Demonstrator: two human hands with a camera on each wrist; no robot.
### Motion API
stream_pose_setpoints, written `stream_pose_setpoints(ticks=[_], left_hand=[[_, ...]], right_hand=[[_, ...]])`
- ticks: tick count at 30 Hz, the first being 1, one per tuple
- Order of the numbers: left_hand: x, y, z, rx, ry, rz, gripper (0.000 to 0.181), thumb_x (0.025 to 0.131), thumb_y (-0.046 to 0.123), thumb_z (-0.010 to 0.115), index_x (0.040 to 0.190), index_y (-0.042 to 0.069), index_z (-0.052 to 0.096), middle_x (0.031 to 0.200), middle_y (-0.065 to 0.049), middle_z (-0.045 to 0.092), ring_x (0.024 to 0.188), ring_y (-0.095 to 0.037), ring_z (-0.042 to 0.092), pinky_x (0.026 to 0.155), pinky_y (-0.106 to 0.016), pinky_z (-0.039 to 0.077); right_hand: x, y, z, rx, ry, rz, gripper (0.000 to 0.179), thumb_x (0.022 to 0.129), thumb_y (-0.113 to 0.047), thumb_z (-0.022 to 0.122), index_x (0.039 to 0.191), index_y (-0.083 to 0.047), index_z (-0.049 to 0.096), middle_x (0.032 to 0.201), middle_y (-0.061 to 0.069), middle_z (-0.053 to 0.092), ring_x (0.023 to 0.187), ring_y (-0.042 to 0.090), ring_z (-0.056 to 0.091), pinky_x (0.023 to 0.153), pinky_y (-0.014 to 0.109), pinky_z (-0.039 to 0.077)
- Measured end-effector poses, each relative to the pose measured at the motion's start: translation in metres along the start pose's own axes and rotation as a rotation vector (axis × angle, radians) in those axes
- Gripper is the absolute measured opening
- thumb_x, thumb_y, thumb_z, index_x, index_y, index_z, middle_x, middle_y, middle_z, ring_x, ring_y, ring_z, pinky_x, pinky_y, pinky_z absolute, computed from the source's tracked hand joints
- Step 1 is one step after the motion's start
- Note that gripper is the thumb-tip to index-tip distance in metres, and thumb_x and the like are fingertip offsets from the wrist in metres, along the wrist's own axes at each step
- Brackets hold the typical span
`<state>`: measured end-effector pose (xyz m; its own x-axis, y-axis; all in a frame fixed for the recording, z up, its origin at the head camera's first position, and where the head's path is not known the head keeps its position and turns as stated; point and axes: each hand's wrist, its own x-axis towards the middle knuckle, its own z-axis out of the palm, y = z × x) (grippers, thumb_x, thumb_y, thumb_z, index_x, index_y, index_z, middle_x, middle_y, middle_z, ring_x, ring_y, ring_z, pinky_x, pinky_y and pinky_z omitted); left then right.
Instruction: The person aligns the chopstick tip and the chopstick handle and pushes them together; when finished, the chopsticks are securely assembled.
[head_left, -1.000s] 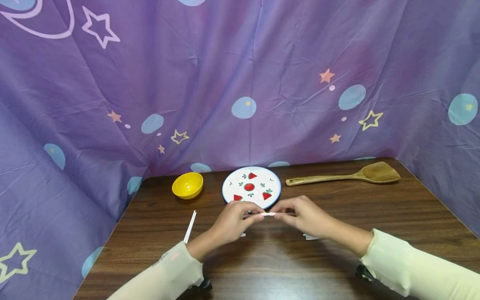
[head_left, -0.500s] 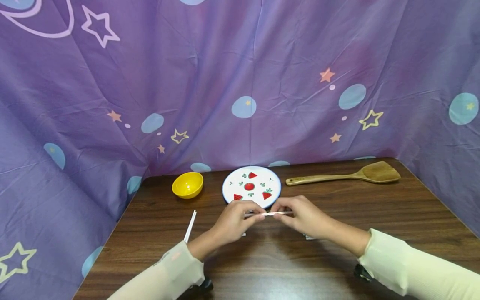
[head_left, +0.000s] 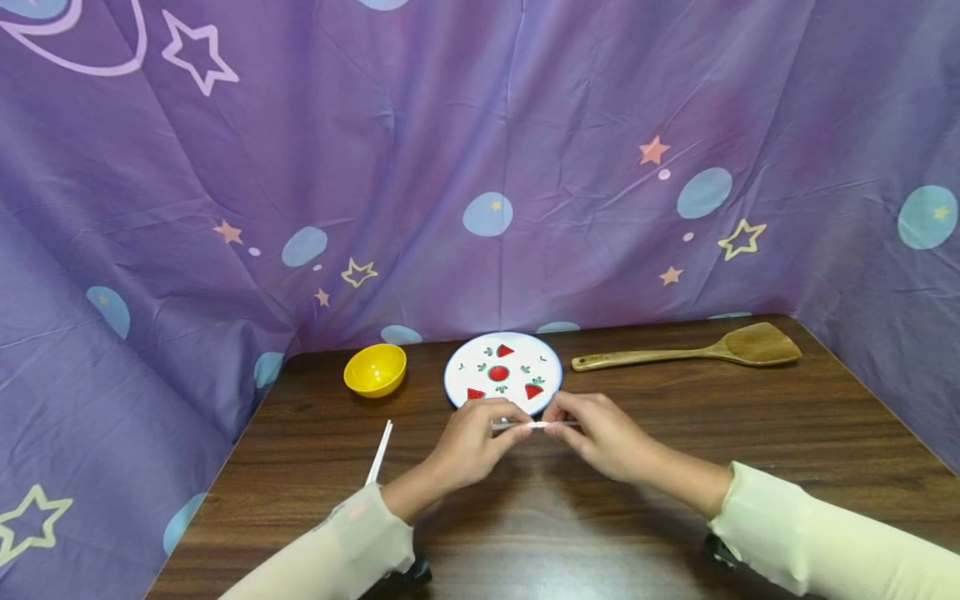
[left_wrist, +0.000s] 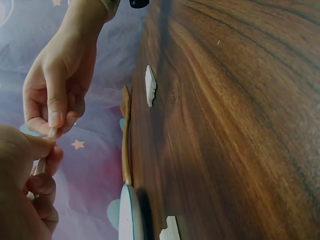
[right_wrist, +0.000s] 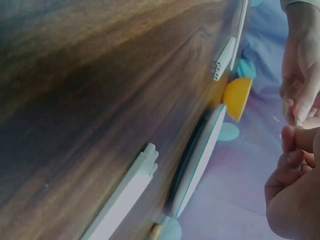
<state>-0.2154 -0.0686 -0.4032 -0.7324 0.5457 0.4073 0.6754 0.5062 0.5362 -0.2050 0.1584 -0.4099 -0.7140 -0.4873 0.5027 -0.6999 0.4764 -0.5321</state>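
A thin white stick (head_left: 537,425) is held level above the table, in front of the plate. My left hand (head_left: 480,442) pinches it between thumb and fingers from one side. From the other side my right hand (head_left: 600,433) pinches it close by, so the fingertips of both hands nearly meet. In the left wrist view, part of the stick (left_wrist: 40,166) shows under the curled fingers of the left hand. Most of its length is hidden by fingers. The right wrist view shows only a small bit of it between the hands.
Behind the hands lies a white plate (head_left: 501,360) with a watermelon print. A yellow bowl (head_left: 375,371) stands left, a wooden spatula (head_left: 686,357) right. White sticks (head_left: 380,454) lie near the left forearm. Below the hands rest two white stick bundles, one bundle (right_wrist: 122,195) nearer the right hand.
Both hands stay together on the stick and have shifted very slightly. The right forearm has moved a little left. Stick ends that showed beneath the hands are now hidden in the head view.
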Motion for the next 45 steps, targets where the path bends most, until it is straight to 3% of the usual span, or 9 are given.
stream_pose_setpoints(ticks=[11, 17, 22, 28, 34, 37, 40, 45], left_hand=[[0.001, 0.001, 0.002, 0.034, 0.024, 0.029, 0.006, 0.095, 0.02, 0.075, 0.096, 0.016, 0.078, 0.099, 0.004, 0.077, 0.096, -0.012, 0.071, 0.086, -0.034, 0.054], [0.0, 0.002, 0.002, 0.066, -0.002, -0.003, 0.008, 0.097, 0.023, 0.073, 0.098, 0.017, 0.078, 0.102, 0.006, 0.077, 0.098, -0.012, 0.07, 0.086, -0.035, 0.054], [-0.003, -0.002, 0.0, 0.01, -0.028, -0.025, 0.013, 0.101, 0.02, 0.067, 0.099, 0.014, 0.078, 0.096, 0.004, 0.076, 0.09, -0.007, 0.067, 0.083, -0.029, 0.055], [-0.009, -0.005, -0.004, -0.214, -0.088, -0.14, 0.013, 0.102, 0.011, 0.064, 0.099, 0.003, 0.074, 0.081, -0.001, 0.071, 0.066, -0.005, 0.06, 0.062, -0.023, 0.054], [-0.011, -0.002, 0.002, -0.541, -0.189, -0.298, 0.008, 0.099, 0.001, 0.064, 0.101, -0.008, 0.065, 0.083, -0.015, 0.073, 0.071, -0.015, 0.069, 0.062, -0.03, 0.059], [-0.011, 0.003, 0.007, -0.688, -0.22, -0.355, 0.009, 0.099, -0.003, 0.062, 0.102, -0.011, 0.06, 0.086, -0.023, 0.072, 0.072, -0.019, 0.071, 0.061, -0.029, 0.059], [-0.011, 0.007, 0.012, -0.805, -0.22, -0.388, 0.013, 0.098, -0.006, 0.061, 0.106, -0.014, 0.056, 0.092, -0.033, 0.068, 0.073, -0.022, 0.073, 0.063, -0.03, 0.061], [-0.015, 0.009, 0.016, -0.868, -0.156, -0.388, 0.027, 0.096, -0.008, 0.064, 0.119, -0.01, 0.051, 0.095, -0.019, 0.066, 0.075, -0.031, 0.075, 0.063, -0.036, 0.062]], right_hand=[[0.001, 0.0, 0.003, -0.056, 0.033, -0.01, 0.017, 0.091, -0.01, 0.077, 0.089, -0.02, 0.064, 0.079, -0.009, 0.066, 0.072, 0.0, 0.056, 0.067, 0.025, 0.051], [0.002, 0.001, 0.002, -0.006, -0.014, -0.01, 0.015, 0.092, -0.008, 0.075, 0.09, -0.019, 0.066, 0.08, -0.006, 0.069, 0.074, 0.001, 0.059, 0.069, 0.025, 0.054], [0.005, 0.005, -0.002, 0.051, -0.07, 0.002, 0.009, 0.094, -0.012, 0.076, 0.09, -0.018, 0.07, 0.081, -0.007, 0.07, 0.076, 0.002, 0.062, 0.07, 0.025, 0.056], [0.01, 0.013, -0.013, 0.164, -0.074, 0.175, 0.006, 0.091, -0.014, 0.078, 0.089, -0.012, 0.073, 0.081, -0.009, 0.068, 0.075, 0.004, 0.061, 0.068, 0.025, 0.053], [0.02, 0.014, -0.019, 0.397, 0.006, 0.329, 0.014, 0.091, -0.002, 0.075, 0.103, 0.003, 0.069, 0.082, 0.007, 0.065, 0.065, 0.014, 0.063, 0.06, 0.031, 0.058], [0.025, 0.01, -0.016, 0.508, 0.043, 0.357, 0.026, 0.09, 0.004, 0.073, 0.113, 0.008, 0.063, 0.086, 0.013, 0.067, 0.071, 0.022, 0.068, 0.067, 0.038, 0.062], [0.029, 0.006, -0.011, 0.58, 0.061, 0.365, 0.034, 0.09, 0.008, 0.07, 0.121, 0.013, 0.058, 0.088, 0.015, 0.067, 0.076, 0.024, 0.07, 0.07, 0.04, 0.062], [0.029, 0.006, -0.007, 0.596, 0.035, 0.361, 0.04, 0.091, 0.009, 0.068, 0.129, 0.015, 0.057, 0.093, 0.02, 0.069, 0.081, 0.019, 0.07, 0.074, 0.044, 0.062]])
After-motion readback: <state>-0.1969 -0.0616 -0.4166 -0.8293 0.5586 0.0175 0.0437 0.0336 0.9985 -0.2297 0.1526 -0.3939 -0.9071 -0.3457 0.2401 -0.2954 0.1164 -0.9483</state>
